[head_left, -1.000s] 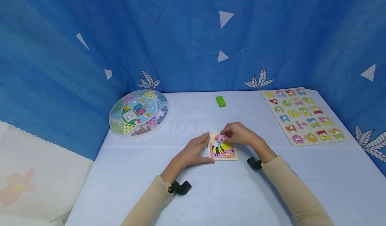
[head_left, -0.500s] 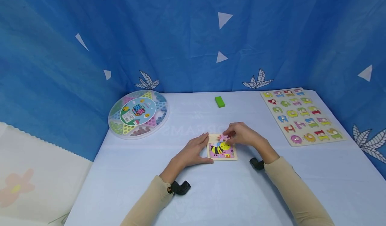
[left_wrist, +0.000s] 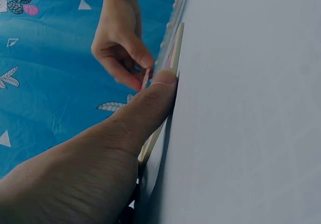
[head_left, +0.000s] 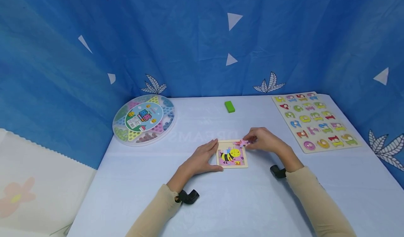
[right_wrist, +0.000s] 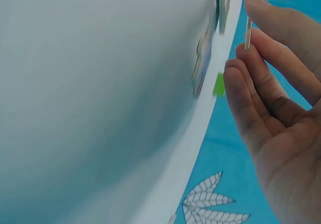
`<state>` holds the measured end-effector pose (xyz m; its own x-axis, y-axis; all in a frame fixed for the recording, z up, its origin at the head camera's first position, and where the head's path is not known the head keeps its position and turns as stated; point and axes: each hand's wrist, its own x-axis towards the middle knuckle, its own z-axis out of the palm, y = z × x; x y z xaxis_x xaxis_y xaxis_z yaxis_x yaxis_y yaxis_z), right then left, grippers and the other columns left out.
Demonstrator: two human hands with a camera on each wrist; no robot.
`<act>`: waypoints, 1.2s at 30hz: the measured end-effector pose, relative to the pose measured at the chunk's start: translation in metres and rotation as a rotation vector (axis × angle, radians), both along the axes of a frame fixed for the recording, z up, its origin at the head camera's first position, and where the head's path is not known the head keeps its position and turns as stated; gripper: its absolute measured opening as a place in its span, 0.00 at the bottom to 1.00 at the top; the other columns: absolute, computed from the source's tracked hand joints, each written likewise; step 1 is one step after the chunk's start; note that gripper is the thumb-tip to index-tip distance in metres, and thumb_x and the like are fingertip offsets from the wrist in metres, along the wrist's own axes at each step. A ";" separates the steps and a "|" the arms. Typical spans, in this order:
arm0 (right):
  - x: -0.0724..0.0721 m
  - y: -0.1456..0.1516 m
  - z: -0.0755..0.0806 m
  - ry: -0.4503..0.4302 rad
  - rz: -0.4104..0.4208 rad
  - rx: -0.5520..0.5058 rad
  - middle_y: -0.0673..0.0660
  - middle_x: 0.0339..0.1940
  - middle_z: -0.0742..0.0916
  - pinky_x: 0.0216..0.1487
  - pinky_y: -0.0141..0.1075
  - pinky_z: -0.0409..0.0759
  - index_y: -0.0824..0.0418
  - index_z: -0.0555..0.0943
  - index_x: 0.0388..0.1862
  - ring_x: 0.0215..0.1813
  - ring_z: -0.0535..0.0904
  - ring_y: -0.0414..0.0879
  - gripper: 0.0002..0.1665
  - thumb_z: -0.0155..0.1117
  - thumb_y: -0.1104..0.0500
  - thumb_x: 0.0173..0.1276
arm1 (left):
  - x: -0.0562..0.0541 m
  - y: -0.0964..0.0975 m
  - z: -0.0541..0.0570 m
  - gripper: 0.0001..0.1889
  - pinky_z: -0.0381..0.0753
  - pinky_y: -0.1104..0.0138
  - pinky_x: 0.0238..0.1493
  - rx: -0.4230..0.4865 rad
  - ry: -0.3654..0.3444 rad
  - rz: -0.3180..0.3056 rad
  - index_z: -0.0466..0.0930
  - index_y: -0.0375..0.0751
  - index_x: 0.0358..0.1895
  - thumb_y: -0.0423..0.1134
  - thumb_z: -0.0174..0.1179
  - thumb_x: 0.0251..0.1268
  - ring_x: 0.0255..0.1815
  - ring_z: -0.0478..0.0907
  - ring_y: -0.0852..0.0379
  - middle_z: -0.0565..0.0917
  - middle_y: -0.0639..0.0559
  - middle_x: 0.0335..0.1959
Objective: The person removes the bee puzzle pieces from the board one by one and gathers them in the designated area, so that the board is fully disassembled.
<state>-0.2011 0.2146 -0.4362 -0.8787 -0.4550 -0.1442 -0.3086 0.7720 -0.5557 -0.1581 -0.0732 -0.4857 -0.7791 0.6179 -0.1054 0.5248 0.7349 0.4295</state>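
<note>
A small square jigsaw puzzle in a pale wooden tray [head_left: 231,166] shows a yellow-and-black bee on pink. Along its left side rests my left hand [head_left: 200,159], fingers straight near the far left corner and thumb at the near edge. In the left wrist view that thumb [left_wrist: 150,98] presses against the tray's edge. My right hand [head_left: 263,138] pinches a pink puzzle piece [head_left: 241,143] over the tray's far right corner. The right wrist view shows this piece edge-on [right_wrist: 248,35], between thumb and index finger. Bare wood shows along the tray's far side.
A round Chinese checkers box [head_left: 145,119] lies at the back left. A green block [head_left: 229,106] sits behind the tray. To the right is a number peg board [head_left: 317,123]. A blue curtain [head_left: 202,40] hangs behind the white table.
My right hand has moved right with the pink piece, from over the tray's upper middle to its far right corner. The left hand has stayed at the tray's left side.
</note>
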 end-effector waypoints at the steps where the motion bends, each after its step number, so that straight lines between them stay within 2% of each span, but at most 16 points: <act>1: 0.000 0.003 0.000 0.004 -0.004 0.000 0.49 0.36 0.85 0.42 0.34 0.80 0.58 0.88 0.47 0.40 0.77 0.43 0.19 0.77 0.58 0.55 | 0.000 0.000 0.000 0.55 0.54 0.54 0.77 0.003 0.000 0.000 0.46 0.40 0.78 0.67 0.62 0.56 0.82 0.45 0.52 0.46 0.49 0.81; 9: 0.005 0.027 0.001 0.023 -0.029 0.023 0.50 0.37 0.85 0.46 0.38 0.79 0.58 0.88 0.47 0.42 0.77 0.45 0.18 0.76 0.59 0.56 | 0.001 0.001 0.000 0.54 0.53 0.54 0.78 0.015 -0.013 -0.003 0.45 0.40 0.78 0.66 0.61 0.58 0.82 0.44 0.53 0.46 0.50 0.81; 17: 0.006 0.043 -0.004 0.002 -0.062 0.016 0.52 0.39 0.86 0.50 0.44 0.82 0.59 0.87 0.48 0.44 0.79 0.47 0.18 0.74 0.60 0.57 | 0.003 0.000 0.001 0.54 0.53 0.54 0.78 0.022 -0.027 0.006 0.45 0.41 0.79 0.65 0.62 0.58 0.82 0.44 0.54 0.46 0.51 0.81; 30: 0.003 0.061 -0.007 -0.018 -0.101 0.030 0.54 0.41 0.86 0.52 0.47 0.82 0.60 0.87 0.48 0.47 0.80 0.49 0.18 0.74 0.60 0.57 | 0.002 -0.001 0.001 0.54 0.53 0.55 0.78 0.024 -0.012 -0.003 0.46 0.40 0.78 0.65 0.62 0.58 0.82 0.44 0.53 0.46 0.50 0.81; 36: 0.003 0.066 -0.008 -0.012 -0.093 0.029 0.54 0.41 0.86 0.52 0.47 0.81 0.60 0.87 0.48 0.46 0.80 0.48 0.17 0.74 0.61 0.57 | 0.002 -0.001 0.001 0.54 0.53 0.54 0.78 0.021 -0.012 0.002 0.45 0.41 0.78 0.66 0.62 0.58 0.82 0.44 0.54 0.46 0.51 0.81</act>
